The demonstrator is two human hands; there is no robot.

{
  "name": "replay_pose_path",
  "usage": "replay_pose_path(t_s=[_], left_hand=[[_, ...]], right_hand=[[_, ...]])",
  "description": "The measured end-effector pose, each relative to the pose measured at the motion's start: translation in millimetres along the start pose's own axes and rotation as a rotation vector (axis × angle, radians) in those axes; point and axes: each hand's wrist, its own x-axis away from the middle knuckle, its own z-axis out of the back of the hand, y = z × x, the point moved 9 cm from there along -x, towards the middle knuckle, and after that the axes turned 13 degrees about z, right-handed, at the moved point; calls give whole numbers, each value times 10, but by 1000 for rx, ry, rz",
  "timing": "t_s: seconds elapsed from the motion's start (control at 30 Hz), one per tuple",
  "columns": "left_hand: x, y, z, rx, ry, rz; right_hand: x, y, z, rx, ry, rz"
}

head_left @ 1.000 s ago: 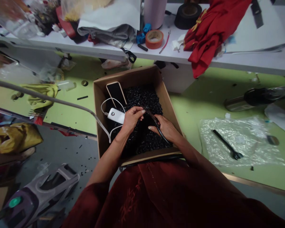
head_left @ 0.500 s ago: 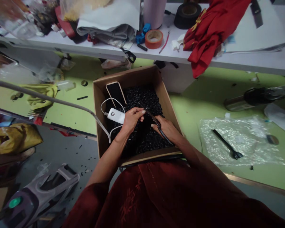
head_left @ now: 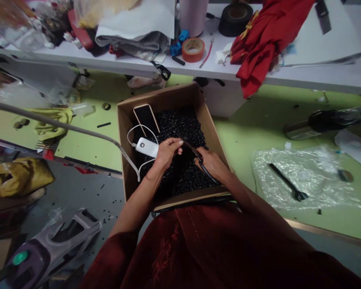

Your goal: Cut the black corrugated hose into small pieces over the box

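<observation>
My right hand [head_left: 212, 162] is closed around a dark scissors-like tool [head_left: 205, 170] with a curved black handle; its exact kind is not clear. The tool's narrow front end points up and left to the fingertips of my left hand [head_left: 169, 150]. Thumb and finger of that hand are pinched together at the tip, on something too small and dark to name. Both hands are over a cardboard box [head_left: 215, 132] filled with small black pieces [head_left: 183, 122]. In the box, a white power bank [head_left: 147, 147] with a white cable lies beside my left hand, and a phone [head_left: 146, 118] leans behind it.
A white shelf [head_left: 210, 66] crosses behind the box, bearing orange tape [head_left: 193, 50], black tape [head_left: 235, 18] and red cloth [head_left: 258, 52]. On the green table, right, are a plastic bag [head_left: 313, 168] with a black tool [head_left: 289, 182] and a flask [head_left: 301, 128]. A grey cable [head_left: 87, 130] enters from the left.
The fingers of my right hand have shifted slightly around the tool's handles. My left hand stays almost in place, and the whole view has moved a little.
</observation>
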Motion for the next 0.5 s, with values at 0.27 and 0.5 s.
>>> replay_pose_path(t_s=[0.27,0.5], left_hand=[[-32,-64,28,12,5,54],[-49,-85,55,7,17,74]], right_hand=[[12,-15,11,30,-9,-6],[9,-30,24,31,-1,-10]])
